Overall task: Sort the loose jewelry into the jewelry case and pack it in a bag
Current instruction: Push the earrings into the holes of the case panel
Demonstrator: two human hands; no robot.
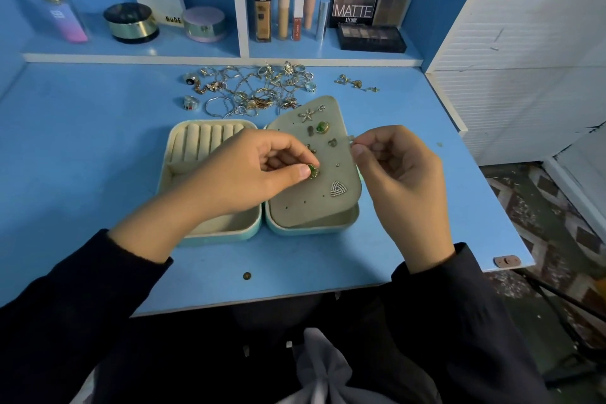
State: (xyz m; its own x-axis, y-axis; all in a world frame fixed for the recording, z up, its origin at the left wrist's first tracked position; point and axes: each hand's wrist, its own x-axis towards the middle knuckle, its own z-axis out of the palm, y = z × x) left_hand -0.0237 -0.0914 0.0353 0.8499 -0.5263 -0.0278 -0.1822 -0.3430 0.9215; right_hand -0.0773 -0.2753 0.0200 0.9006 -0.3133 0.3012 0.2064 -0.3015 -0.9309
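An open teal jewelry case (226,233) lies on the blue desk, ring rolls (203,141) in its left half. Tilted up over its right half is a grey earring panel (314,207) carrying several studs, among them a green one (322,126) and a triangular one (337,188). My left hand (249,174) pinches a green earring (312,170) against the panel's middle. My right hand (400,170) pinches the small tab (350,138) at the panel's right edge. A pile of loose rings and chains (252,88) lies behind the case, with a few pieces (355,83) off to its right.
A shelf behind the desk holds a perfume bottle (62,10), jars (131,23), makeup tubes (282,3) and eyeshadow palettes (370,38). A white panel (524,26) stands to the right. Grey cloth (324,371) lies in my lap. The desk's front edge is close to my body.
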